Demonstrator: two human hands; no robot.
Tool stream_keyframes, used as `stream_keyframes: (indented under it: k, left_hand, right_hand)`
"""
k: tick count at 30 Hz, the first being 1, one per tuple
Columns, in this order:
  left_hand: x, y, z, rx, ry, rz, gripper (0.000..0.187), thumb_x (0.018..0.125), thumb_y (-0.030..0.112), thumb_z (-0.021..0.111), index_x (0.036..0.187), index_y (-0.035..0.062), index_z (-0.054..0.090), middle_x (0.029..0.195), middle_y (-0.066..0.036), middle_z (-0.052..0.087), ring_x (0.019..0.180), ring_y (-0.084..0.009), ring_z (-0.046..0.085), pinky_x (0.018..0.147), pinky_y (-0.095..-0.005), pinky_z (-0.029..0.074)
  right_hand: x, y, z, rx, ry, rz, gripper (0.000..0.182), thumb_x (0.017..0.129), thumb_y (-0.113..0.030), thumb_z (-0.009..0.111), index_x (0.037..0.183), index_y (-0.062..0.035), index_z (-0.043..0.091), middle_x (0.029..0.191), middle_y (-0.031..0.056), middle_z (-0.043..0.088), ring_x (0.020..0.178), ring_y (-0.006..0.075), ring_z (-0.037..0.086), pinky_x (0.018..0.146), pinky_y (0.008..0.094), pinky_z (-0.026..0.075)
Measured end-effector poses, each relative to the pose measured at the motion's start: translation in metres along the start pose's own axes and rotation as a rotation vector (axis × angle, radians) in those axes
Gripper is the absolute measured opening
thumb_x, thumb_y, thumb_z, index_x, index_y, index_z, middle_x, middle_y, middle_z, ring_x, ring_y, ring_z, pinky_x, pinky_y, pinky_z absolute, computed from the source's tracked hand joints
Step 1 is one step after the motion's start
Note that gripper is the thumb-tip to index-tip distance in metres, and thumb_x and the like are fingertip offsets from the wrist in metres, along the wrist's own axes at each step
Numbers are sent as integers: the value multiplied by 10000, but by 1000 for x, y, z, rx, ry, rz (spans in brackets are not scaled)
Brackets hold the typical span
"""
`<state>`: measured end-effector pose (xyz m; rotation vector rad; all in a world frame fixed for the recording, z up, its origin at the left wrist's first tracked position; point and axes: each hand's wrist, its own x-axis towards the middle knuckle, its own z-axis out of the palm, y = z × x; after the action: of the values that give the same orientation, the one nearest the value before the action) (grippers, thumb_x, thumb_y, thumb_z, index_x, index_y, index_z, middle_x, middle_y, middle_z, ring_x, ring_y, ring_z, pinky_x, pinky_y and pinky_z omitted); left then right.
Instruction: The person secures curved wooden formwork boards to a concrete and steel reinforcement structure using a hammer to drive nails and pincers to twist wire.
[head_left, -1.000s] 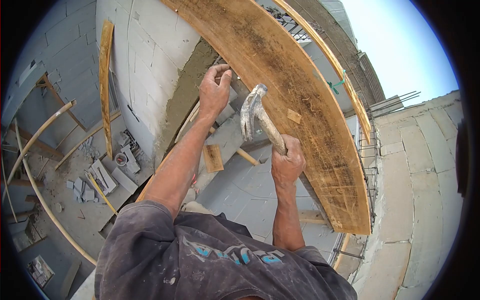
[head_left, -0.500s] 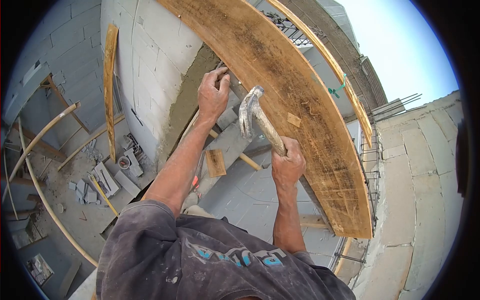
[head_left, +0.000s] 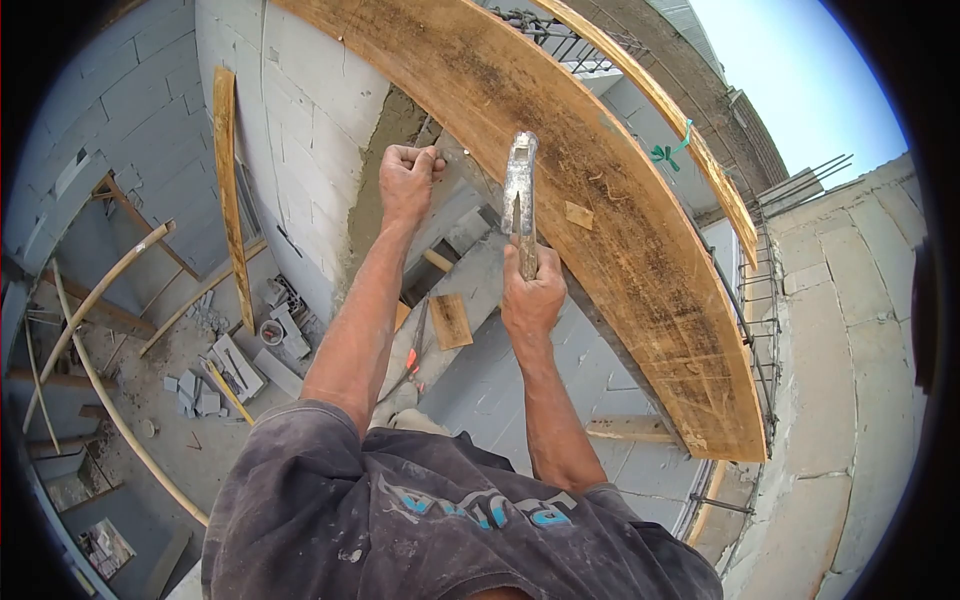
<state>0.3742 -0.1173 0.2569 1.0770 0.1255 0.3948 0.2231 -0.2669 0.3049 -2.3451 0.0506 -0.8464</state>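
A claw hammer (head_left: 519, 190) stands upright in my right hand (head_left: 533, 300), gripped by its handle, with its metal head up in front of the board's face. My left hand (head_left: 408, 188) is closed in a pinch beside the left edge of a long wooden board (head_left: 560, 170). Whatever its fingertips hold is too small or too hidden to make out. Behind that hand a strip of wet-looking grey mortar (head_left: 372, 190) runs down the block wall (head_left: 300, 130). A small wood chip (head_left: 579, 214) lies against the board's face.
A narrow timber (head_left: 665, 100) with a green tie (head_left: 672, 150) runs beyond the board, near steel rebar (head_left: 762, 330). Below left are a leaning plank (head_left: 232, 190), curved poles (head_left: 115, 415) and broken blocks (head_left: 195, 395) on the floor. A small wood piece (head_left: 451, 320) lies below my hands.
My right hand has moved left and turned the hammer, so its claw now faces me. My left hand has drawn slightly left and down from the board edge, its fingers curled tighter.
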Motion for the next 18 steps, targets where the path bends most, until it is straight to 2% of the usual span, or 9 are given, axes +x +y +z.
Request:
stream_keyframes:
  k: [5, 8, 11, 14, 17, 18]
  left_hand:
    - [-3, 2, 0, 15, 49, -31, 172, 933, 110, 655, 920, 10, 516, 811, -97, 680, 674, -127, 648, 622, -257, 551]
    - [-7, 9, -3, -124, 34, -25, 206, 933, 96, 639, 1065, -32, 546, 844, -101, 680, 703, -119, 640, 641, -250, 551]
    - [-14, 19, -13, 29, -51, 20, 342, 945, 102, 626, 1251, -35, 559, 888, -72, 659, 792, -129, 648, 712, -276, 559]
    - [-15, 26, -15, 403, -91, 136, 303, 954, 127, 580, 1210, -17, 653, 1014, -115, 705, 854, -168, 664, 808, -317, 544]
    - [-13, 26, -22, 748, -110, 436, 251, 956, 153, 578, 1110, 14, 719, 1040, -128, 710, 878, -182, 664, 854, -325, 524]
    - [-15, 25, -23, 776, -165, 426, 260, 962, 154, 573, 1131, 12, 711, 1010, -102, 707, 857, -156, 649, 832, -309, 526]
  right_hand:
    - [-3, -3, 14, 152, -4, 64, 194, 861, -114, 714, 1018, -2, 698, 973, 142, 661, 890, 304, 647, 809, 403, 516]
    - [-3, -13, 10, 286, -8, 137, 190, 872, -116, 702, 1025, -4, 702, 983, 142, 665, 905, 298, 651, 814, 406, 515]
    - [-1, -15, 7, 332, -30, 197, 187, 881, -119, 691, 1029, -5, 703, 994, 141, 670, 925, 292, 651, 821, 403, 513]
    - [6, -18, 17, 339, -10, 151, 180, 889, -119, 680, 1028, -8, 704, 996, 137, 676, 938, 290, 650, 827, 399, 512]
    - [5, -16, 21, 381, -4, 126, 172, 896, -119, 668, 1027, -13, 705, 987, 131, 680, 940, 291, 648, 834, 405, 508]
    - [3, -14, 18, 406, -11, 124, 171, 898, -120, 666, 1028, -15, 705, 985, 130, 681, 940, 293, 647, 835, 408, 506]
